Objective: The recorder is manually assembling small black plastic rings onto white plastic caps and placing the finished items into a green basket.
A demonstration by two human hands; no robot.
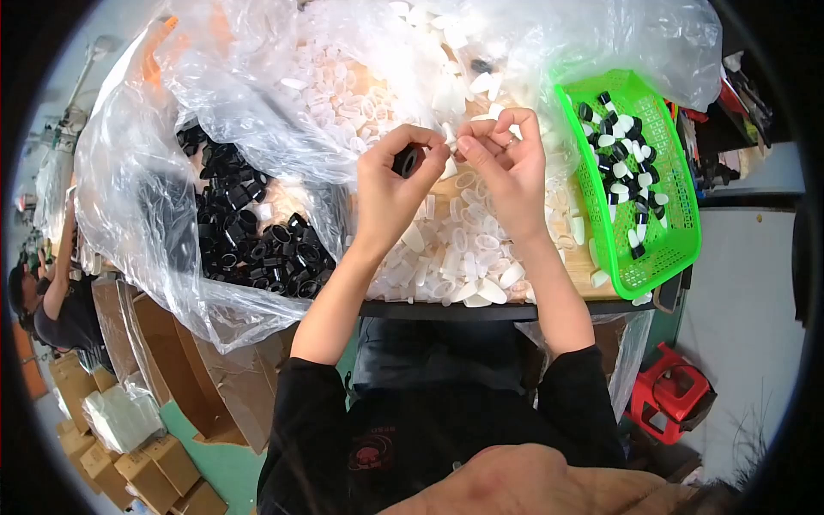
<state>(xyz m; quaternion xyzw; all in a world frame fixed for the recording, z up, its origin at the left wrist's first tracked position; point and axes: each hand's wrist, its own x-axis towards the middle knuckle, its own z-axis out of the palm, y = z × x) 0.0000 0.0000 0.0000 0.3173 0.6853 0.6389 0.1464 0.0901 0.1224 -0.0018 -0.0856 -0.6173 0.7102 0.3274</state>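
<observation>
Above the middle of the worktable my two hands meet at their fingertips. My left hand [384,193] is closed, with a black ring-shaped cap [407,160] held inside its curled fingers. The fingertips of my right hand [518,180] pinch a small whitish plastic piece [450,136], which the left fingertips seem to touch too; its exact shape is partly hidden. Below the hands lies a heap of translucent plastic rings and white oval pieces [468,249]. Black caps [249,236] are piled to the left, in an open clear plastic bag [163,215].
A green mesh basket [608,245] at the right holds several black-and-white assembled pieces. More translucent rings [343,94] spread at the back between plastic sheets. A red stool [669,386] stands below right; cardboard boxes [146,476] and another person [56,300] are at the left.
</observation>
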